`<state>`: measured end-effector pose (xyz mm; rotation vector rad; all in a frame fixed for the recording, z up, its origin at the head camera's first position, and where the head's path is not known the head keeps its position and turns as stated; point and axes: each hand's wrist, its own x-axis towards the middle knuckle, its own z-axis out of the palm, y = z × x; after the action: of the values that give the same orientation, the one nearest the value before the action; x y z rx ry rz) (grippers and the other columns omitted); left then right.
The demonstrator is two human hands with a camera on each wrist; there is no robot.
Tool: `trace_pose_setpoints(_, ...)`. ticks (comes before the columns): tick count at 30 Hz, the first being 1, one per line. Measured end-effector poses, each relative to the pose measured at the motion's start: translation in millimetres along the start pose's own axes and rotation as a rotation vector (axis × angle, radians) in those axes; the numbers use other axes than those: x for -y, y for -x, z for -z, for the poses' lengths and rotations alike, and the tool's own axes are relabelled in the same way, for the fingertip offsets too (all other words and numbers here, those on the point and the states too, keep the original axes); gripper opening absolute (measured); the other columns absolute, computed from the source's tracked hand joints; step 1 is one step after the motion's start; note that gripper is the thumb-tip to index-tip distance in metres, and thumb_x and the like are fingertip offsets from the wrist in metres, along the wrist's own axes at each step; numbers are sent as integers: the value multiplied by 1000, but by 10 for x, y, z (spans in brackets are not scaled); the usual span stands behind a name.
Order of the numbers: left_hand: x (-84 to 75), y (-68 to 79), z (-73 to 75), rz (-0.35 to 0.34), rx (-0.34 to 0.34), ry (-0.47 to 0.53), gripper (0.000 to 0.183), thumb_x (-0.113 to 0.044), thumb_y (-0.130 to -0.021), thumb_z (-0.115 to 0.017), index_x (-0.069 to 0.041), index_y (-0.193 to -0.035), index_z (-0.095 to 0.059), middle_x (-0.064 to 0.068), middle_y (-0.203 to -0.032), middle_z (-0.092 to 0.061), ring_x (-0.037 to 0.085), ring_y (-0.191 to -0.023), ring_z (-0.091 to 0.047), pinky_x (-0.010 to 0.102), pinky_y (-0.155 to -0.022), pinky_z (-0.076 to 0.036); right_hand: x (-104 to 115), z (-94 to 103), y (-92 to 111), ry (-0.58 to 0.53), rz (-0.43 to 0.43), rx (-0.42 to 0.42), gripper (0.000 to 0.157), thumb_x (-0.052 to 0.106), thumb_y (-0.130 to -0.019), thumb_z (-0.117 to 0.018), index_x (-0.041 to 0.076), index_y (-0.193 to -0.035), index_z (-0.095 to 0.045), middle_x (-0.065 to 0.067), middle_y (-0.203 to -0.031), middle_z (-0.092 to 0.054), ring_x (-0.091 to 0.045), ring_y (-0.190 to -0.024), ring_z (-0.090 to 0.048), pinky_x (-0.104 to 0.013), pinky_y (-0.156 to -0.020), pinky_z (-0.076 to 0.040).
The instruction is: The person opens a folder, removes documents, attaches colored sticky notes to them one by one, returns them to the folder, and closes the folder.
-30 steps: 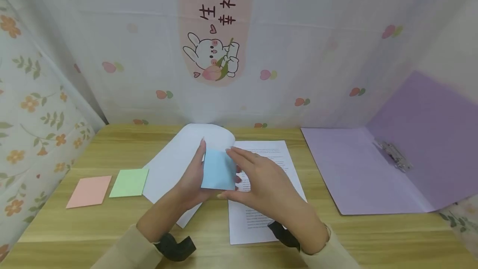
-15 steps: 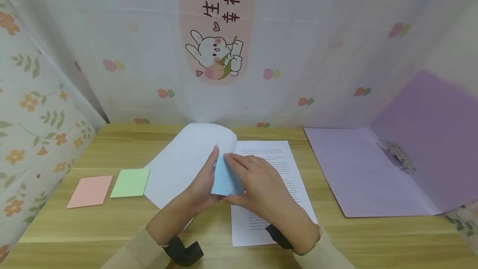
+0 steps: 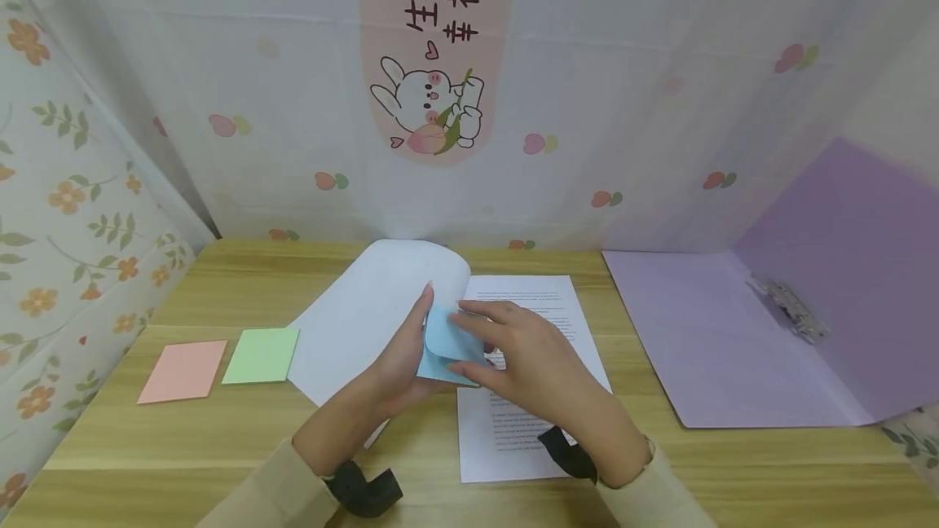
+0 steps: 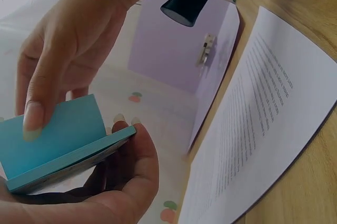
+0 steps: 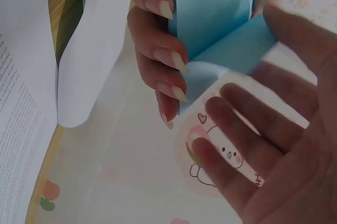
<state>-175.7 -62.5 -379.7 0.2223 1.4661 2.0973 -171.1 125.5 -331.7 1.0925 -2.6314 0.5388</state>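
My left hand [image 3: 396,361] grips a light-blue sticky note pad [image 4: 79,156] from beneath, its fingers curled round the edge. The top note [image 4: 58,129] is lifted from the pad and stands at an angle to it, joined along one edge. My right hand [image 3: 539,365] holds this raised note, the thumb on one face and fingers behind it. In the right wrist view the other right fingers [image 5: 247,140] are spread apart. Below the hands lie printed pages [image 3: 506,438], with a white sheet [image 3: 367,308] turned over to the left.
On the left of the wooden table [image 3: 242,446] lie a pink sticky note pad [image 3: 183,371] and a green one [image 3: 261,355]. An opened purple folder [image 3: 697,341] with a metal clip [image 3: 791,308] is at the right. A patterned curtain [image 3: 293,104] hangs behind.
The pad has shifted slightly right and tilted in my left hand. Its top note, flat earlier, is now lifted. My right fingers closed over the pad, then drew back with the note.
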Motion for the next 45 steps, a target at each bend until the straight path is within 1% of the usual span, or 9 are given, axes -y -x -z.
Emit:
trace_pose_setpoints(3,-5,4,-2,8,-7,9,90,-78,-95,-1,-14,-155,-21,5,-132,-49,20,-120,-55,47,-104,-48,-19,-3,-6,-1,49,-58,27,30,-86,-81,19,-111,-79,2,-118,-75,-16,-110,-72,-33,-88,-60)
trace_pose_setpoints(7,-7,4,-9,15,-22,17,92,-79,-94,-1,-14,-156,-19,11,-142,-43,25,-129,-50,53,-107,-45,-25,-15,-9,-14,82,-119,8,20,-85,-82,16,-92,-81,7,-91,-78,-9,-88,-72,-25,-76,-59)
trace_pose_setpoints(14,-11,4,-31,25,-22,18,90,-80,-94,-4,-17,-157,-20,16,-148,-40,29,-132,-49,61,-110,-42,-10,-19,-13,-70,29,-175,12,21,-75,-89,16,-77,-78,9,-73,-74,-6,-68,-67,-17,-62,-52)
trace_pose_setpoints(18,-13,2,-45,31,-18,31,88,-79,-96,-7,-16,-154,-26,9,-134,-48,22,-119,-54,55,-105,-47,-36,-19,-18,-200,-52,-119,13,24,-73,-90,17,-74,-79,10,-71,-74,-3,-65,-64,-17,-64,-53)
trace_pose_setpoints(24,-5,-25,-53,32,-9,66,87,-78,-97,-12,-8,-139,-42,1,-109,-64,22,-91,-67,39,-82,-58,-149,17,-32,-483,-147,30,8,27,-79,-86,22,-77,-81,15,-73,-74,0,-66,-62,-22,-68,-57)
trace_pose_setpoints(28,-11,-26,-38,45,-22,50,88,-78,-97,-13,-6,-140,-40,4,-113,-62,27,-93,-67,37,-81,-58,-245,27,-37,-567,-170,113,4,25,-86,-81,21,-84,-81,12,-80,-76,-3,-74,-65,-24,-73,-58)
trace_pose_setpoints(32,-14,-26,-26,65,-37,33,89,-78,-97,-12,-7,-146,-31,8,-121,-55,26,-99,-66,38,-86,-57,-297,39,-36,-570,-179,124,6,22,-90,-77,17,-91,-81,8,-84,-77,-5,-78,-68,-24,-77,-59)
trace_pose_setpoints(36,-15,-24,-17,68,-27,42,83,-75,-99,-10,-12,-151,-23,9,-126,-52,24,-99,-67,39,-89,-57,-302,40,-36,-529,-187,79,9,22,-91,-76,15,-94,-81,5,-86,-78,-5,-80,-70,-24,-78,-59)
trace_pose_setpoints(45,-8,-29,0,82,62,110,72,-70,-101,-14,-19,-151,-25,9,-114,-57,22,-87,-64,37,-84,-57,-270,73,-44,-430,-227,-54,8,19,-89,-77,13,-93,-81,2,-86,-79,-5,-73,-69,-24,-70,-60)
